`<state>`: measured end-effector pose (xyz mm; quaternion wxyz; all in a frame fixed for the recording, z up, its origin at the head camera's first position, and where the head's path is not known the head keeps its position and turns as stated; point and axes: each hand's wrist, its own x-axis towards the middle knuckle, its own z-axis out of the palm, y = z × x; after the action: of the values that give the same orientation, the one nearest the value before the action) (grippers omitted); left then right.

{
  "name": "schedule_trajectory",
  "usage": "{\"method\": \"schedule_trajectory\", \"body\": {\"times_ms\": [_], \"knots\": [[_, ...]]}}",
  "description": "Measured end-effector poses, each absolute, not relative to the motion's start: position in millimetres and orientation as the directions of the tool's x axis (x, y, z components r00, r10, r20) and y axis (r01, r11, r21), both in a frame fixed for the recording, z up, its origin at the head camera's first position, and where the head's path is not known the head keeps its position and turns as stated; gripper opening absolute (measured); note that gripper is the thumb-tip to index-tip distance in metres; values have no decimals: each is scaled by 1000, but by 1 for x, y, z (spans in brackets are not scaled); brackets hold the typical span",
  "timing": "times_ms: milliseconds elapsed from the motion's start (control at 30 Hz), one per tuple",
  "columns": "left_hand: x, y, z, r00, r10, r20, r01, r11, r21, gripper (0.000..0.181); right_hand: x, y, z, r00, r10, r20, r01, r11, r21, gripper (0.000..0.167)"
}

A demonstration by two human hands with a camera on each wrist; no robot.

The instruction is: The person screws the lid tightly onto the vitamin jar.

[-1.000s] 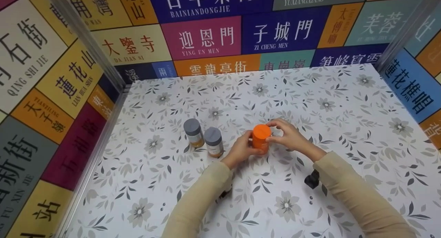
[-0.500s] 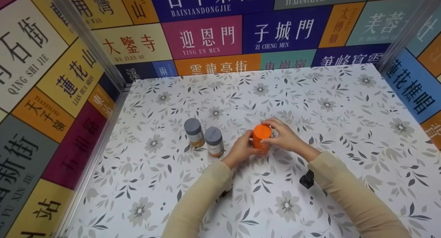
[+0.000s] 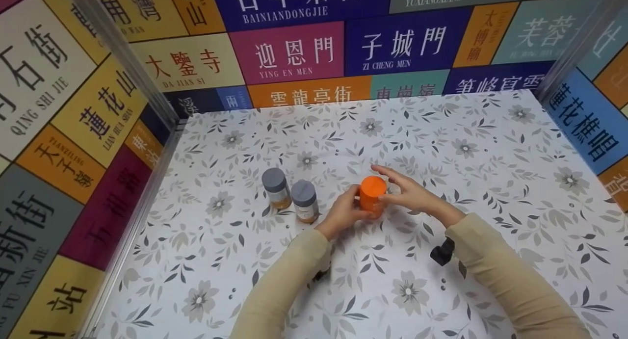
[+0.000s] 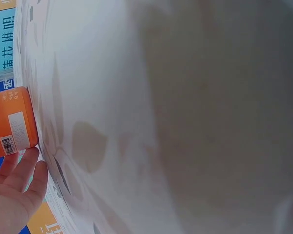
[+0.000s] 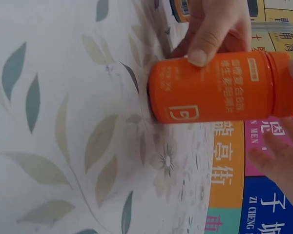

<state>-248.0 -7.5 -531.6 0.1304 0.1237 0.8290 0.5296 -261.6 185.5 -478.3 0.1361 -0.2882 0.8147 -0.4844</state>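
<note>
An orange bottle (image 3: 371, 206) stands upright on the floral surface, its orange cap (image 3: 373, 184) on top. My left hand (image 3: 342, 212) holds the lower body from the left, thumb on the near side; in the right wrist view its thumb (image 5: 198, 56) presses on the bottle. To the right, my right hand (image 3: 412, 194) has its fingers spread away from the cap, with the thumb at the cap's side. The left wrist view catches the bottle's barcode side (image 4: 12, 122) at the left edge, with fingers (image 4: 25, 168) beside its base.
Two grey-capped bottles stand to the left, one farther back (image 3: 276, 189) and one nearer (image 3: 305, 201) my left hand. A floral-patterned tabletop (image 3: 314, 138) lies beneath everything. Panels with coloured lettering (image 3: 287, 52) enclose the back and sides.
My right hand closed in round the cap half a second ago, then its fingers opened away from it. The left hand and the bottle have stayed in place.
</note>
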Motion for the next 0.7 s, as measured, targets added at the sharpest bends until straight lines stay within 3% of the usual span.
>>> {"method": "schedule_trajectory", "body": {"times_ms": [200,467,700], "knots": [[-249,-7,-530,-935,343,-85,67,409,910,59,-263,191,-475,-756,-652,65,-406,389,-827,58],[-248,-7,-531,-937,336,-92,62,423,904,57,-262,181,-484,-818,-550,166,-463,459,-758,63],[-248,-7,-532,-939,336,-79,71,413,908,56,-257,171,-490,-844,-465,268,-492,470,-733,53]]}}
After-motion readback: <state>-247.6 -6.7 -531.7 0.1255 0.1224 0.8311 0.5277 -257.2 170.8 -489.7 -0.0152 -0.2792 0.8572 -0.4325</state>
